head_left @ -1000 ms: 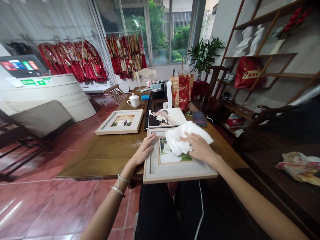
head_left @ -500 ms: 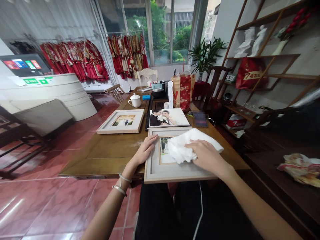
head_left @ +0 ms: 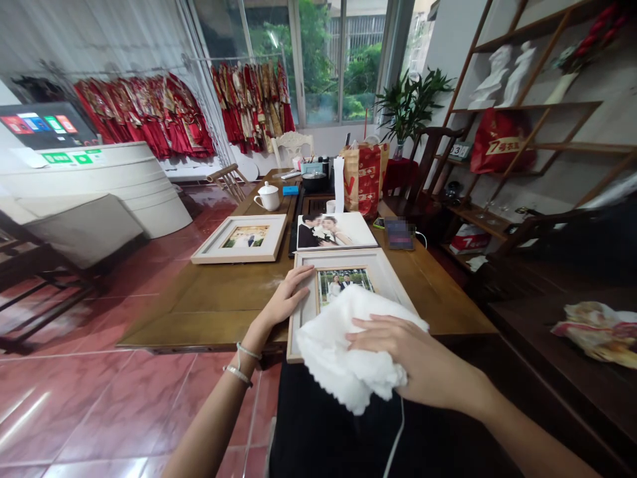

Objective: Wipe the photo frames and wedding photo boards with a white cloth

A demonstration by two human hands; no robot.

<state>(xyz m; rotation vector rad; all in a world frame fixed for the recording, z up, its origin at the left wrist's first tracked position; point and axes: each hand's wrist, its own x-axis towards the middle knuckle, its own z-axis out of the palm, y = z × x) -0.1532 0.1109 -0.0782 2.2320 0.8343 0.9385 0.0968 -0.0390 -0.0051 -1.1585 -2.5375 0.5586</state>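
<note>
A pale wooden picture frame with a wide light mat and a photo of a couple lies at the table's near edge in the head view. Across its left border rests my left hand, fingers stretched out and lying flat. My right hand has its fingers over a crumpled white cloth and holds it. The cloth covers the lower part of the frame and hangs past its near edge. Part of the photo shows above it.
Behind lie a frameless photo panel and, to the left, a second frame. A lidded white mug, a paper bag and a phone with a cable stand or lie on the wooden table.
My right hand has drawn the cloth down and toward me, past the frame's near edge. More of the photo's upper part now shows. My left hand has stayed on the left border.
</note>
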